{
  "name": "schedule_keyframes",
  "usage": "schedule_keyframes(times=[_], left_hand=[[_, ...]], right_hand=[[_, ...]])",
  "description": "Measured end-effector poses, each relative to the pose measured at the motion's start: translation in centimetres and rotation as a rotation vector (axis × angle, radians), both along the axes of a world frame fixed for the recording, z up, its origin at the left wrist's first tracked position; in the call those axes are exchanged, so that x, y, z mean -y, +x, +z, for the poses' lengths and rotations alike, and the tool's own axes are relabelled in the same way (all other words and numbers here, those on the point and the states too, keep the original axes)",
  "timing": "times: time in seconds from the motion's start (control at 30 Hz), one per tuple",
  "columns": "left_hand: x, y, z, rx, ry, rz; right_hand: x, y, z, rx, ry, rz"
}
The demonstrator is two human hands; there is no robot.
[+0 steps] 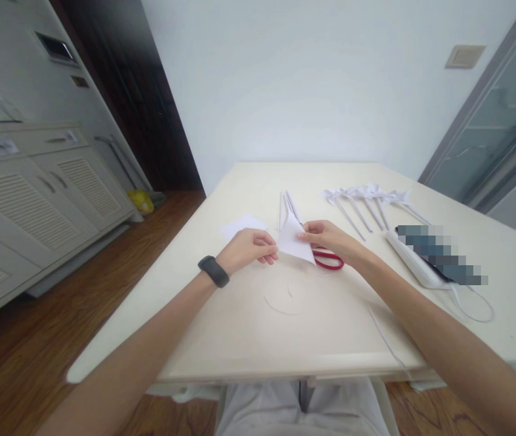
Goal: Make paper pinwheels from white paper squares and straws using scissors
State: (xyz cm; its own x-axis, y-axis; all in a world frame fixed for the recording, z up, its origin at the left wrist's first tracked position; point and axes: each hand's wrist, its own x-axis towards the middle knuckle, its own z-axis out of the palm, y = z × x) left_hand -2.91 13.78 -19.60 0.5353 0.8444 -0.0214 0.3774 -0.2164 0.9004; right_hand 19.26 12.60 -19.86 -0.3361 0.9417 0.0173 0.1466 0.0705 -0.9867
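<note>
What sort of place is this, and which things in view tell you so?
Probably a room in a home: it has a pale cabinet with slatted doors, a tall, dark door and brown wood-grain flooring.

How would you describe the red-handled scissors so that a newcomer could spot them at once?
On the cream table, find the right hand pinching a piece of white paper. Just below that hand in the picture, partly hidden, lie the red-handled scissors, the only thing on the table showing red amid the white.
</note>
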Motion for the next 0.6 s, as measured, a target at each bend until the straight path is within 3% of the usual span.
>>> schedule_keyframes(times=[0.6], left_hand=[[0.03, -0.23, 0.44, 0.003, 0.001, 0.016]], right_hand=[[-0.32, 0.18, -0.24, 0.0, 0.122, -0.046]])
